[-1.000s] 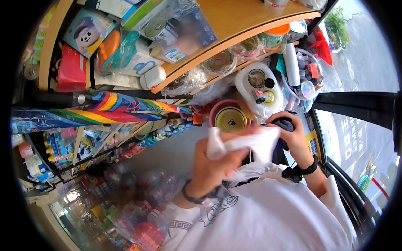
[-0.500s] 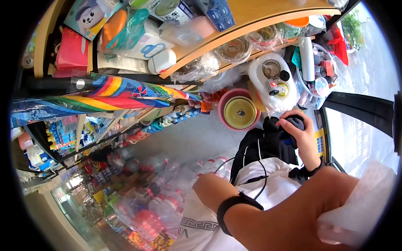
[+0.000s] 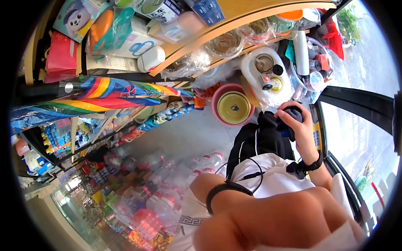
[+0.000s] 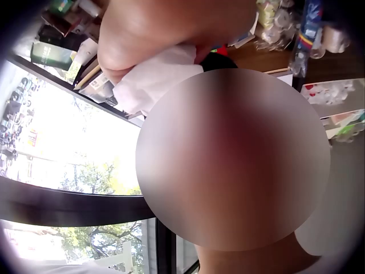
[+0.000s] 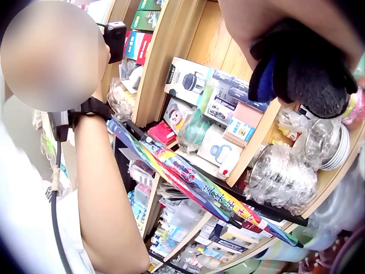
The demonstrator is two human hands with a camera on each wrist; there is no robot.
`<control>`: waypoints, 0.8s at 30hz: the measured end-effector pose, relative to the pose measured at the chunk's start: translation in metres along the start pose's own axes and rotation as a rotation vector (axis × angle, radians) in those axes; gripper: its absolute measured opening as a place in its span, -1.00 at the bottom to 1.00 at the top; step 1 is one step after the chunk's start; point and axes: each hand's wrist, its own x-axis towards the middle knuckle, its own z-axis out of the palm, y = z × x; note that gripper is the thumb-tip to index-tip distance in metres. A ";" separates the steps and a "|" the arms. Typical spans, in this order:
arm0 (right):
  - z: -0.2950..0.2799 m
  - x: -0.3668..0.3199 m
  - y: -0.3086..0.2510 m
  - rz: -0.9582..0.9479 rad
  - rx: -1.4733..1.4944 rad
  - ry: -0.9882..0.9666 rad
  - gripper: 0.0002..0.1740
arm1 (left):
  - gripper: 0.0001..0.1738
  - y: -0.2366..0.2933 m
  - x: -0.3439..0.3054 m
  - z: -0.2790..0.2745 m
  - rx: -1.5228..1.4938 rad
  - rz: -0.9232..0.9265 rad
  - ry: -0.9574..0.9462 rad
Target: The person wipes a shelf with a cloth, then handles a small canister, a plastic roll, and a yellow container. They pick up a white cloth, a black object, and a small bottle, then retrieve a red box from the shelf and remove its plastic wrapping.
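Observation:
My left hand (image 3: pixel 276 217) is raised close to the head camera, large and blurred. In the left wrist view its curled fingers grip a crumpled white tissue (image 4: pixel 159 77) beside the blurred face; only a corner of the tissue (image 3: pixel 343 239) shows in the head view. Fingers of my right hand (image 3: pixel 302 129) are curled round a dark grey and blue fabric bundle (image 3: pixel 290 118), above the black shorts (image 3: pixel 268 138). The right wrist view shows that bundle (image 5: pixel 313 74) from close by, under the right hand (image 5: pixel 279 20).
Left of me lie two striped umbrellas (image 3: pixel 113 94) before packed shelves. Ahead stand a pink basin (image 3: pixel 215 104) holding a yellow bowl, and a white container (image 3: pixel 251 73). Bottles (image 3: pixel 161 203) crowd the floor at lower left. A dark door frame (image 3: pixel 360 106) is on the right.
My left hand has gone with the white tissue from in front of my body up to the face. My right hand still grips the dark bundle.

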 end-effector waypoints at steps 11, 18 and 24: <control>-0.002 0.007 0.002 0.026 0.050 0.026 -0.87 | -0.75 -0.042 0.025 0.001 -0.196 -0.084 -0.057; -0.007 0.016 0.001 0.004 0.045 0.065 -0.86 | -0.75 -0.069 0.043 -0.006 -0.481 0.019 -0.151; -0.016 0.013 -0.004 0.040 0.061 0.106 -0.87 | -0.71 -0.035 0.026 -0.003 -0.311 0.045 -0.038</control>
